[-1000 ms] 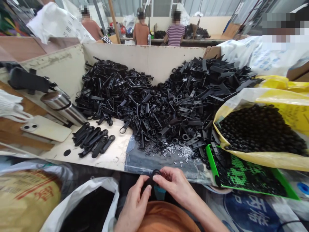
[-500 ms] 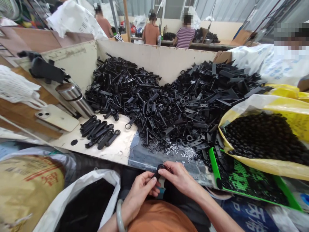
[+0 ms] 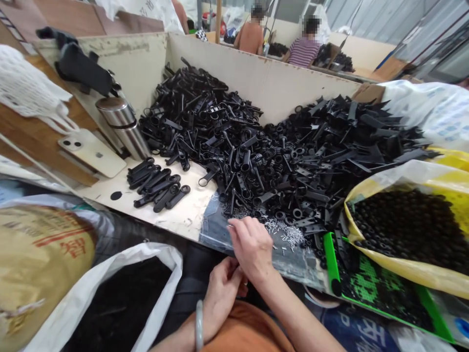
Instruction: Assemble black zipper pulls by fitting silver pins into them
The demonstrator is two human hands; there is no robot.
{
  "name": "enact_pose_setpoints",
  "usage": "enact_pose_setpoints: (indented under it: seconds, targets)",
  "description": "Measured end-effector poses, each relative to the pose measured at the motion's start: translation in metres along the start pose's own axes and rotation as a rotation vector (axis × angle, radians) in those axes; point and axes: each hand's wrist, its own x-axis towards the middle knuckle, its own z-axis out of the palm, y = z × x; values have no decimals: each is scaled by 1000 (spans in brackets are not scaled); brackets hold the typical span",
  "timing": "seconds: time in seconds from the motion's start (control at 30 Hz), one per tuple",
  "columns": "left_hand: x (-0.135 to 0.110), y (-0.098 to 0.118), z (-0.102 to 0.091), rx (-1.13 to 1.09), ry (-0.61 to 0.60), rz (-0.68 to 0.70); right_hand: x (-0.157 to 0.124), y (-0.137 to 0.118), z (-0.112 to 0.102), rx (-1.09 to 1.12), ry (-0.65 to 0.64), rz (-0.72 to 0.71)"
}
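My right hand (image 3: 252,247) is raised over the front edge of the worktable, its fingers pinched together. A small silvery metal pin (image 3: 230,225) pokes out at its fingertips. Behind it lies a scatter of similar metal pins (image 3: 291,233) and tiny dark bits. Lower and closer to my body, my left hand (image 3: 223,288) is closed, with the right wrist partly in front of it. The black plastic part it held is almost wholly hidden now. Finished-looking black plastic handles (image 3: 161,188) lie in rows on the pale board to the left.
A big heap of black plastic parts (image 3: 234,142) fills the table's back. On the right are a yellow-edged sack (image 3: 351,210) of black rings and a green tray (image 3: 332,264). A steel flask (image 3: 122,124), a phone (image 3: 91,151) and an open white sack (image 3: 172,259) are left.
My right hand has let go of the black part and moved up and forward to the table edge, now pinching a pin. My left hand stays low. The view has turned slightly left and downward.
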Motion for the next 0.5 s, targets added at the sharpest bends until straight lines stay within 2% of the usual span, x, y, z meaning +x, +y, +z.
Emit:
enact_pose_setpoints:
  seconds: [0.13,0.5]
  targets:
    - [-3,-1,0,23,-51,-28,1,-7,25,-97,-53,-40]
    - [8,-1,-3,8,-142,-143,2,-6,25,-169,-203,-37]
